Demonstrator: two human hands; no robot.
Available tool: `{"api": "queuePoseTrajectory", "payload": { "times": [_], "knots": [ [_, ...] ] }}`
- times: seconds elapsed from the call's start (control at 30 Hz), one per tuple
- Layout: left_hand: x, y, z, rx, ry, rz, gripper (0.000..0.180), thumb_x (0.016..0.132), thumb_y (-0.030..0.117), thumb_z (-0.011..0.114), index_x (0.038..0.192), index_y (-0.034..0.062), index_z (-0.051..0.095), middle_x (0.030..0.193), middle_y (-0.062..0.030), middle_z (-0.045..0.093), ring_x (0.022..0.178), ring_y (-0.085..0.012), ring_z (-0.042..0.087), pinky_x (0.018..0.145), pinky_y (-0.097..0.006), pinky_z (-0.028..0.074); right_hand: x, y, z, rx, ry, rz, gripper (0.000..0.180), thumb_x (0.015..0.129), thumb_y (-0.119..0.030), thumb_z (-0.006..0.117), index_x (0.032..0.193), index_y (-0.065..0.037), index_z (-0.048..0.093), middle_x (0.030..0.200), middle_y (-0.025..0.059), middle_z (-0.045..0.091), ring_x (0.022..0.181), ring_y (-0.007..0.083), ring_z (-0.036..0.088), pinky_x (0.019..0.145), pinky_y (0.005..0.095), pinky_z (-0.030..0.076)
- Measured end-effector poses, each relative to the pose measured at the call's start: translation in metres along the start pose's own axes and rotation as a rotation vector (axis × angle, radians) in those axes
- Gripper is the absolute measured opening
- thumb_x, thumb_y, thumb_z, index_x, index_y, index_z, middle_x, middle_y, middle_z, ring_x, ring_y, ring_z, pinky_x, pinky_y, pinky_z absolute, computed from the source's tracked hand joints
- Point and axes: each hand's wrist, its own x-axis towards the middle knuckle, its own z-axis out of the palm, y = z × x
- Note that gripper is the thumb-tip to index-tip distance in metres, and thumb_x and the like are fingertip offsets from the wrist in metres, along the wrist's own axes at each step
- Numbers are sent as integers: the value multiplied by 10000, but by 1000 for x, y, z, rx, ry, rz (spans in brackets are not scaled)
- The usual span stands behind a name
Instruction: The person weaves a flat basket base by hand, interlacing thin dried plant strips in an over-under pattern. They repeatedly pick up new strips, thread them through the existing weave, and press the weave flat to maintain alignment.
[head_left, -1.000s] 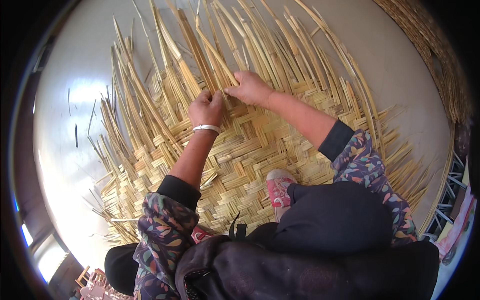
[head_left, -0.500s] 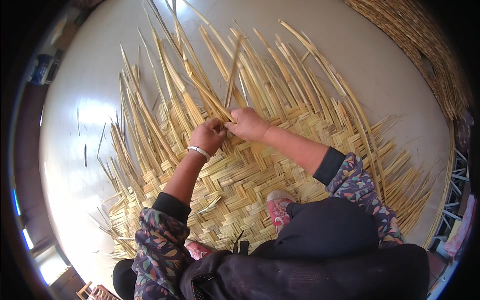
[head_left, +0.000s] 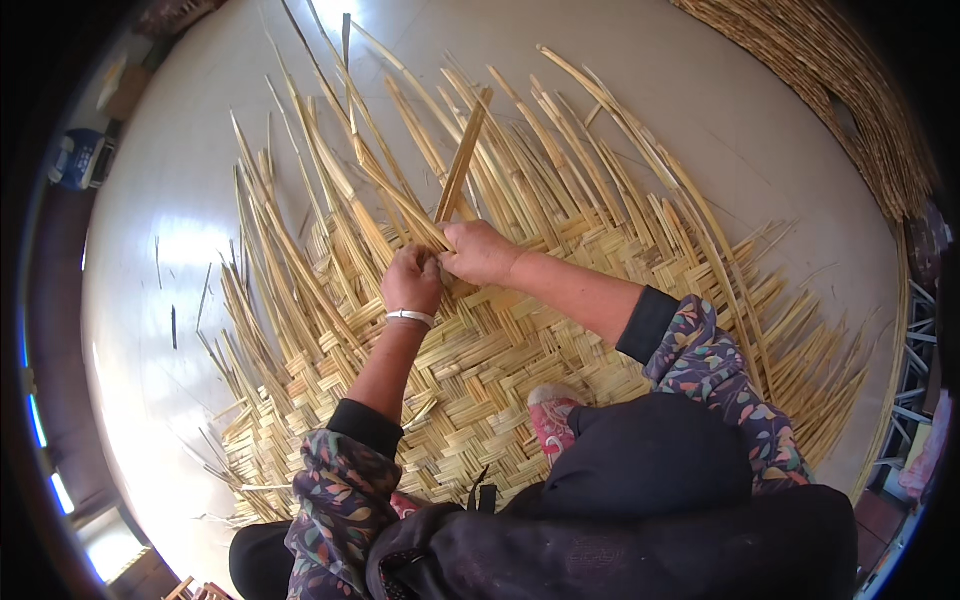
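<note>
A half-woven mat of flattened, straw-coloured reeds (head_left: 480, 375) lies on the floor under me, its loose ends fanning out on the far side. My right hand (head_left: 482, 252) is closed on reed strips at the far edge of the weave; long strips (head_left: 400, 200) run from it away to the upper left. A broad flat strip (head_left: 465, 155) slants up just beyond that hand. My left hand (head_left: 411, 281), a white bracelet at its wrist, is pinched against the same strips, almost touching the right. Its fingertips are partly hidden.
Bundled dry stalks or rope-like straw (head_left: 815, 90) lie at the far right. A blue object (head_left: 80, 158) stands by the left wall. My shoe (head_left: 553, 425) rests on the woven part. Metal racking (head_left: 910, 370) shows at the right edge, and thin scraps (head_left: 174, 327) lie on the floor at left.
Both hands have shifted slightly left in view, still close together on the strips. The broad flat strip beyond the right hand has turned and shows more of its face.
</note>
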Motion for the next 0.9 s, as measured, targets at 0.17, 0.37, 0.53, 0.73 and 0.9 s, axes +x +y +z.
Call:
{"api": "queuePoseTrajectory", "payload": {
  "times": [0.17,0.37,0.53,0.73,0.9],
  "knots": [
    [-7,-5,19,-195,219,-145,123,780,160,605,837,55,631,812,-151,639,763,-331,619,686,-392,483,1,-5,-3,45,-26,52,317,757,-146,569,1049,-25,595,880,235,636,872,367,618,778,422,497],
    [-14,-6,27,-282,270,-201,84,789,123,610,812,42,600,751,-117,613,674,-240,598,640,-340,471,1,-4,-6,47,-64,81,304,758,-123,564,1040,-13,589,883,225,641,868,354,626,766,405,498],
    [-15,-18,20,-336,212,41,69,805,93,619,859,51,609,783,-112,609,691,-240,597,639,-326,474,-6,-8,-9,50,-39,15,327,750,-121,567,1056,-8,577,901,226,639,881,368,617,784,413,496],
    [14,-46,11,-365,-153,55,97,826,83,606,898,20,619,741,-66,611,663,-151,586,609,-281,475,-2,10,5,-33,59,-35,345,770,-123,553,1106,-49,574,844,209,635,796,348,621,724,398,494],
    [38,-34,11,-104,-389,85,124,830,48,577,924,3,645,747,-43,641,637,-129,598,572,-281,493,2,19,6,2,-32,-17,253,777,-142,561,1016,-76,613,786,191,635,736,319,625,679,381,489]
  ]
}}
